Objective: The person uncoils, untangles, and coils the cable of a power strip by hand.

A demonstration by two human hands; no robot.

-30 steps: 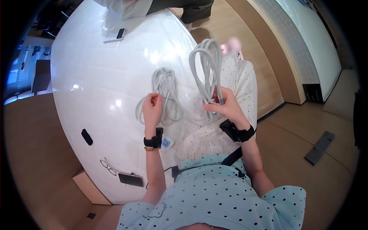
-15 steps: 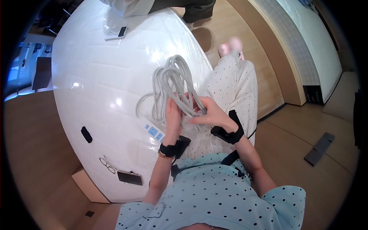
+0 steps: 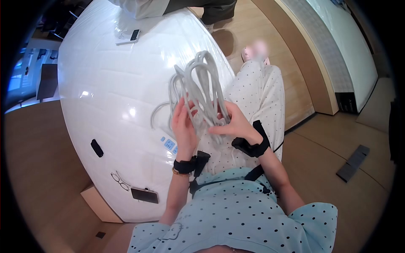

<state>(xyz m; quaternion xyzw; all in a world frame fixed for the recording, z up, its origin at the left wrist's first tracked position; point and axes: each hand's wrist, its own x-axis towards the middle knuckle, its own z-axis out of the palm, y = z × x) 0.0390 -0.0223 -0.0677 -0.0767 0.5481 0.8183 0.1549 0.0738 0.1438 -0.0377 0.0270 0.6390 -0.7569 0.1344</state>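
Note:
A coiled grey cable (image 3: 202,84) stands up in loops above my lap, gripped near its lower end by my right hand (image 3: 230,120). My left hand (image 3: 184,122) is at the coil's left side, its fingers raised and somewhat apart against the loops; part of the cable passes behind them. More grey cable (image 3: 159,116) lies on the white plastic-covered mattress (image 3: 109,84) just left of my left hand. Below it sits a white power strip (image 3: 169,144) with blue sockets, partly hidden by my left forearm.
On the mattress are a black object (image 3: 97,148), glasses (image 3: 120,180), a phone (image 3: 144,195) and a white device (image 3: 128,37). Another person's dark-trousered leg (image 3: 217,10) is at the top. A grey strip (image 3: 353,163) lies on the floor at right.
The held coil has moved left from over my legs, to in front of my left hand. My left hand has come to the coil, and its fingers have since spread. The power strip has come into view.

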